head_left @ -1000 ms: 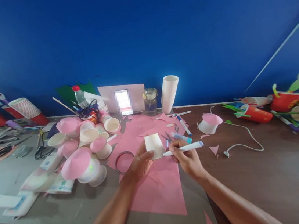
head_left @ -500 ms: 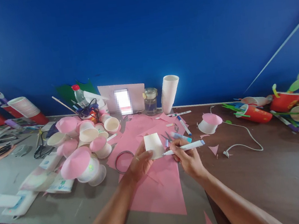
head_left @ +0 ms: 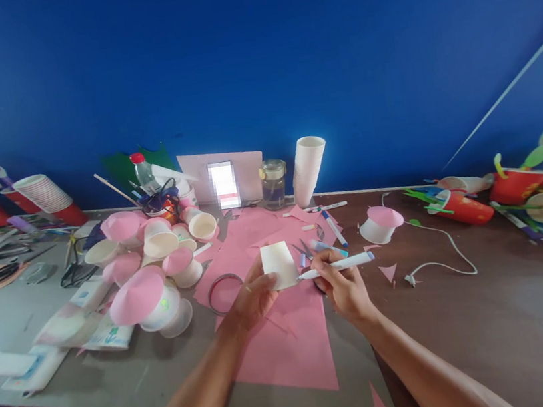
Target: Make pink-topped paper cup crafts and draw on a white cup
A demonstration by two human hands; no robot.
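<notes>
A small white squarish paper piece (head_left: 280, 264) is held over the pink sheets by my left hand (head_left: 257, 294), thumb on its near face. Whether it is a flat card or the side of a cup I cannot tell. My right hand (head_left: 344, 285) grips a white marker (head_left: 338, 265) with a blue end pointing right. The marker's tip is close to the piece's lower right edge; contact is unclear. Beneath both hands lies pink paper (head_left: 303, 354). Partly behind my right hand are scissors (head_left: 304, 250) and a blue-labelled tube (head_left: 328, 248).
Paper cups with pink cone tops (head_left: 138, 296) crowd the left. A roll of tape (head_left: 226, 293) lies beside my left hand. Behind stand a lidded jar (head_left: 274, 186) and stacked cups (head_left: 308, 171). Rightward are a pink-topped cup (head_left: 378, 225), a white cable (head_left: 444, 265) and red cups (head_left: 469, 213).
My right hand and the marker have shifted very slightly to the right. The left hand and the white piece are almost unchanged.
</notes>
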